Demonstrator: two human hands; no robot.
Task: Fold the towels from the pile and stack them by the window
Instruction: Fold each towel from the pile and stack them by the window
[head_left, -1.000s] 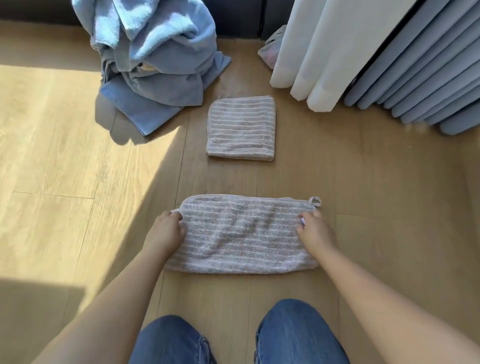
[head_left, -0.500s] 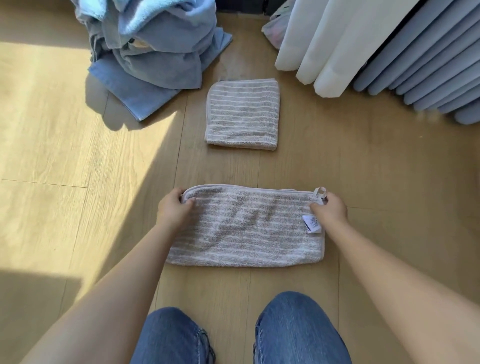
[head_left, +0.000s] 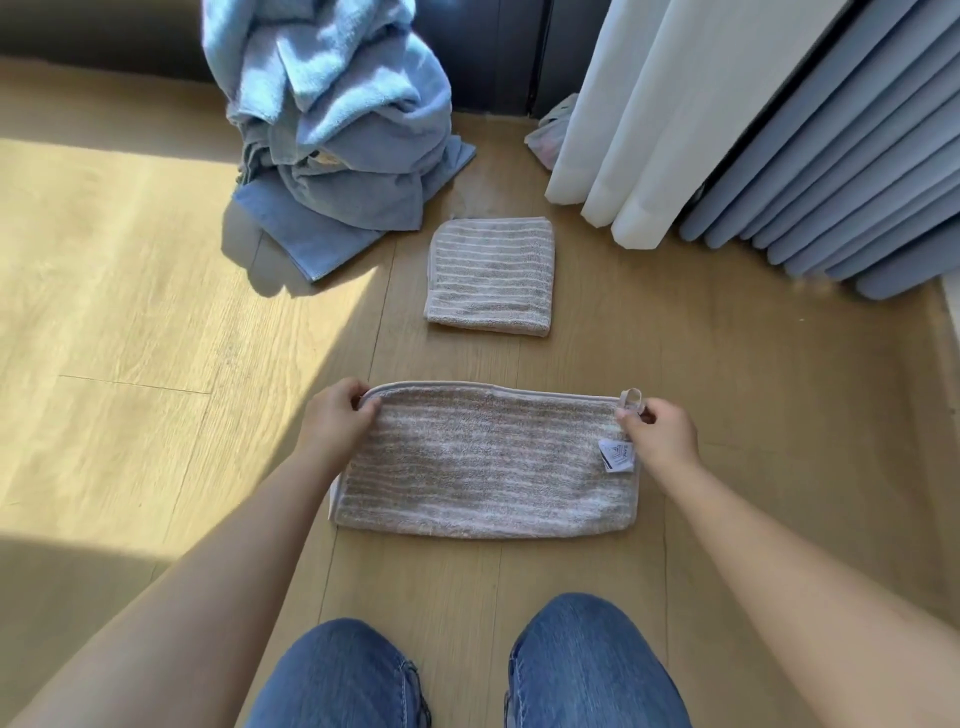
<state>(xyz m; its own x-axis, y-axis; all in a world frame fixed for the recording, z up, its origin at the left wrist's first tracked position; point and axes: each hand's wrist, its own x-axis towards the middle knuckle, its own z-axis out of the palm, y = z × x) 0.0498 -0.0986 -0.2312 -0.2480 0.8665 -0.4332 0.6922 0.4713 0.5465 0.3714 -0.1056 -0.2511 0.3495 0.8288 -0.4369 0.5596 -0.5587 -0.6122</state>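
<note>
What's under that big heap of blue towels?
A flat blue towel sticks out beneath the blue pile, lying on the wooden floor. Whatever else sits underneath is covered.

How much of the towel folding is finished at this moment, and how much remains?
Done: one striped beige towel lies folded square on the floor near the white curtain. In hand: a second striped towel, folded to a long rectangle, is pinched at its far corners by the left hand and right hand; it needs another fold. Left: the pile of blue towels is unfolded.
</note>
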